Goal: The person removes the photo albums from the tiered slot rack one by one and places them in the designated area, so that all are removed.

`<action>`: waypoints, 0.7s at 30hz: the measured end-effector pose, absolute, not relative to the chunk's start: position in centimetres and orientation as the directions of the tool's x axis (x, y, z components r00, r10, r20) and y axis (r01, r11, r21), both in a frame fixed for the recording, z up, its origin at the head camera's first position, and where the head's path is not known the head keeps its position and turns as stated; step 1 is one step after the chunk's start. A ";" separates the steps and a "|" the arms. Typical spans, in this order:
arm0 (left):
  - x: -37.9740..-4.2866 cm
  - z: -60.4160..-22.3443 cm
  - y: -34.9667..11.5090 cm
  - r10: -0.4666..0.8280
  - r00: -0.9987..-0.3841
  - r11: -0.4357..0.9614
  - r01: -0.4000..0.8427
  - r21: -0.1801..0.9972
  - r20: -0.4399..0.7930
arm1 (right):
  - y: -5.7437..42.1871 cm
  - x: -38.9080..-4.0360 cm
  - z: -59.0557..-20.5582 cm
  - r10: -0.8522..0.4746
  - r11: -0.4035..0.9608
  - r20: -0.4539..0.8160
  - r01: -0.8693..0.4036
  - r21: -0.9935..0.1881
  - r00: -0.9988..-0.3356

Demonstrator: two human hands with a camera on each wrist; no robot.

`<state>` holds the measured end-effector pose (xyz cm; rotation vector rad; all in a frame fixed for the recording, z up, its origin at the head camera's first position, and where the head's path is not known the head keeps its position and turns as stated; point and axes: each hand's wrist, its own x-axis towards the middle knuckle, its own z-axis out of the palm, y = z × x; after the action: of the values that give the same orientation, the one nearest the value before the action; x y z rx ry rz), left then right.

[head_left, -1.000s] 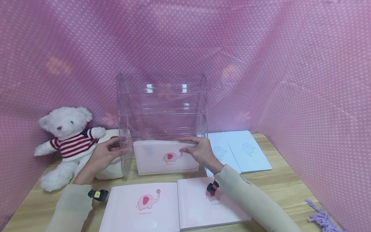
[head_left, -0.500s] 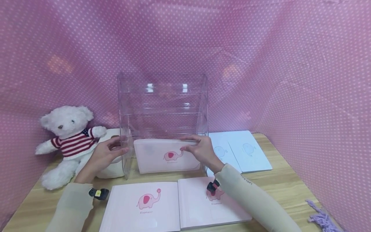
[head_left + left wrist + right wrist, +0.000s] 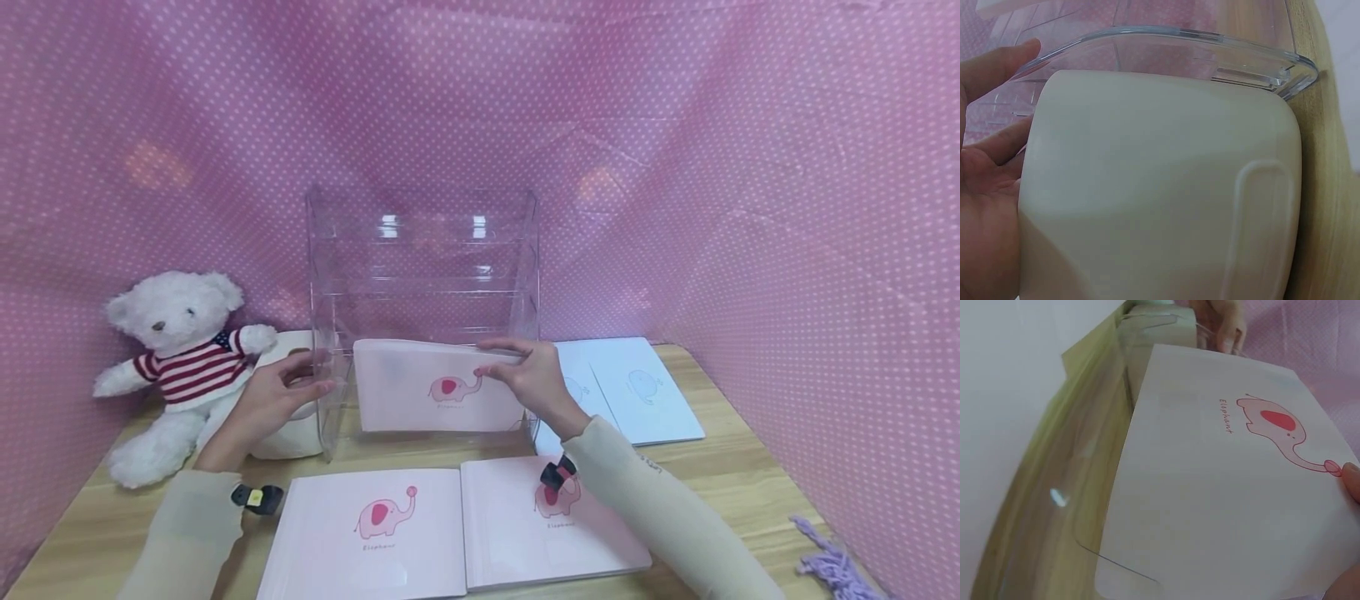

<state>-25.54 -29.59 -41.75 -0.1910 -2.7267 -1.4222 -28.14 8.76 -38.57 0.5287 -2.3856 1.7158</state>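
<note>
My right hand (image 3: 534, 379) pinches the top right edge of a pale pink elephant booklet (image 3: 420, 392), thumb on the cover and fingers behind. The booklet stands nearly upright at the bottom tier of a clear acrylic display rack (image 3: 423, 287), its lower edge raised off the table. In the right wrist view the cover (image 3: 1210, 487) shows the word "Elephant" beside the drawing. My left hand (image 3: 277, 404) holds the left side panel of the rack, thumb on the near side; the left wrist view shows the thumb against the panel's rim (image 3: 1172, 31). Some left fingers are hidden.
Two more elephant booklets (image 3: 371, 533) lie side by side in front. Two pale blue whale booklets (image 3: 648, 400) lie right of the rack. A white teddy bear (image 3: 180, 367) and a cream rounded container (image 3: 1160, 175) stand left. Purple yarn (image 3: 836, 567) lies at the right edge.
My right hand has raised the elephant booklet a little and shifted it slightly right, so its lower edge sits higher within the rack. My left hand has stayed on the side panel.
</note>
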 end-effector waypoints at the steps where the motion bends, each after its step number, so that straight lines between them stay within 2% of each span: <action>1: -25.5 -41.8 -29.6 0.081 -0.991 0.568 0.137 0.812 0.110 | 8.8 -28.1 -38.4 -0.188 0.274 0.328 -0.370 -0.888 -0.926; 8: -25.6 -41.8 -29.6 0.078 -0.991 0.566 0.132 0.813 0.106 | 9.5 -28.3 -37.4 -0.173 0.241 0.339 -0.373 -0.896 -0.925; 13: -25.6 -41.8 -29.6 0.077 -0.991 0.572 0.133 0.809 0.109 | 9.9 -28.4 -36.8 -0.147 0.246 0.296 -0.324 -0.913 -0.944; 21: -25.6 -41.9 -29.7 0.081 -0.991 0.567 0.137 0.812 0.111 | 10.6 -28.7 -35.6 -0.124 0.130 0.258 -0.273 -0.953 -0.958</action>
<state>-25.65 -29.69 -41.86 -0.1906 -2.7267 -1.4215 -28.75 10.59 -35.56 0.4023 -2.2715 1.9588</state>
